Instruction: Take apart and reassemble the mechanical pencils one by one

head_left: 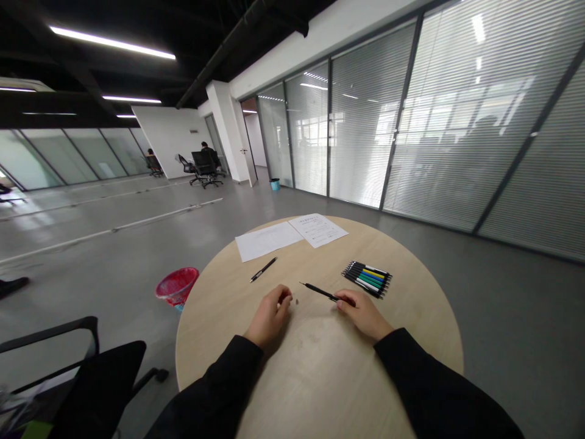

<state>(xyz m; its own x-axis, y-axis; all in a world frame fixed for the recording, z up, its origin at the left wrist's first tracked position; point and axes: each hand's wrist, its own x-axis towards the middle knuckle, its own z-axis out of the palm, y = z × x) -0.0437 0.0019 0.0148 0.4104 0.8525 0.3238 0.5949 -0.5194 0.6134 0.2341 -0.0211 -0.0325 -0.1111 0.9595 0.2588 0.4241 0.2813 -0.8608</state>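
Note:
My right hand (362,311) grips the rear end of a slim black pen (320,291), its tip pointing left toward my other hand. My left hand (273,314) is closed with the fingers curled and pressed together; what it holds, if anything, is too small to make out. Just right of those fingertips a tiny greyish piece (297,301) shows over the tabletop. A row of pens (367,279) in black, white, green, blue and yellow lies beyond my right hand. Another black pen (264,269) rests alone beyond my left hand.
Two paper sheets, a blank-looking one (269,241) and a printed one (319,230), lie at the far side of the round wooden table (315,378). A red bin (177,284) and a black chair (98,384) stand to the left. People sit farther back.

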